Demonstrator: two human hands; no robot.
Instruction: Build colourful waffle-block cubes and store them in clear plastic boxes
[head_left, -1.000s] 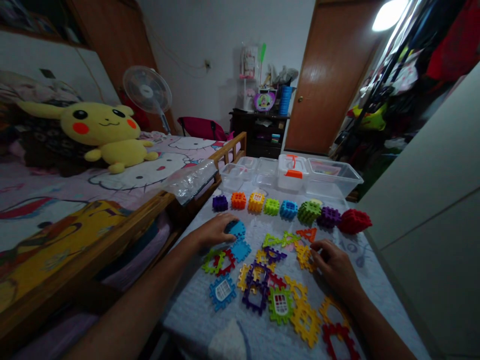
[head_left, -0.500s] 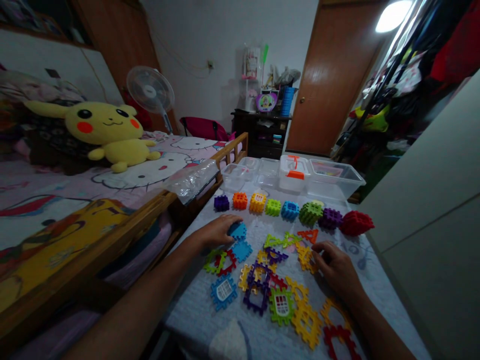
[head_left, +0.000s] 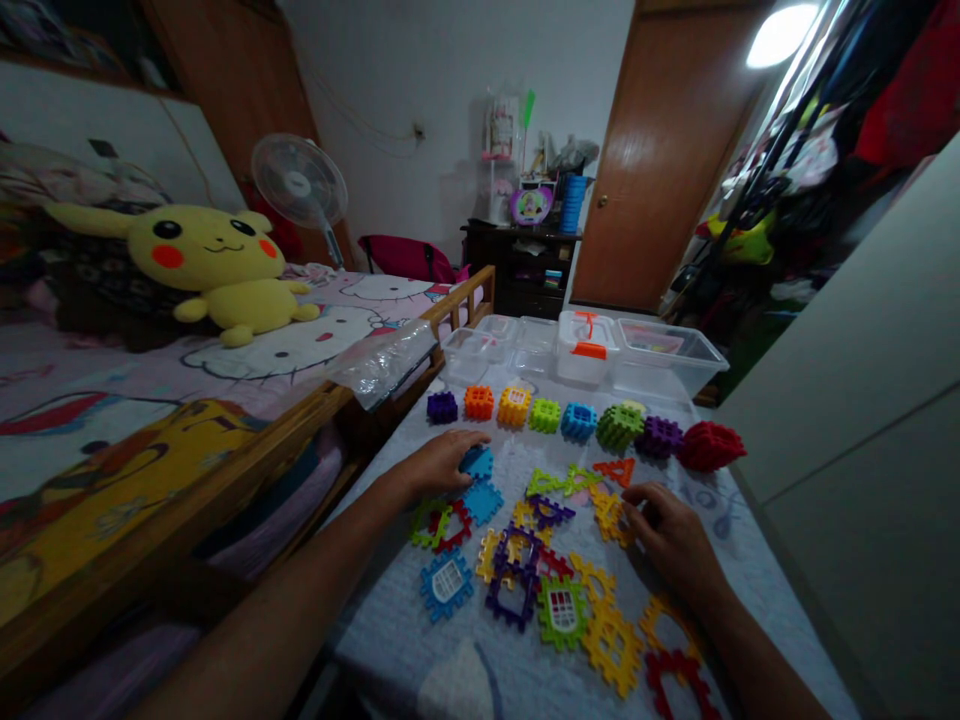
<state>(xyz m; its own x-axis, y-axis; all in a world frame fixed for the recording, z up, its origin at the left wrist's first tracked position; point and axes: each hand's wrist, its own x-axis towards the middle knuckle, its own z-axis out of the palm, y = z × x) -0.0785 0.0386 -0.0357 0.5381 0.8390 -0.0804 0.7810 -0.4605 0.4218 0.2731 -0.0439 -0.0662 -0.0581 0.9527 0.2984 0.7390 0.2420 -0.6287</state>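
Note:
My left hand [head_left: 439, 461] rests on the table, its fingers curled over a blue interlocking tile [head_left: 477, 462]. A second blue tile [head_left: 484, 499] lies just below it. My right hand [head_left: 670, 535] lies with bent fingers against a yellow tile [head_left: 610, 514]. Between the hands is a scatter of flat plastic tiles [head_left: 534, 570] in purple, green, yellow and red. Beyond them stands a row of assembled cubes [head_left: 577, 421], from purple at the left to a red one [head_left: 709, 446] at the right.
Clear plastic boxes [head_left: 663, 358] and a white case with an orange latch [head_left: 586, 347] stand at the table's far end. A bed with a wooden rail [head_left: 315, 402] and a yellow plush toy [head_left: 210, 268] runs along the left. A pale cabinet wall [head_left: 862, 400] is on the right.
Both hands have stayed nearly where they were. The left hand's fingers have shifted slightly on the blue tile.

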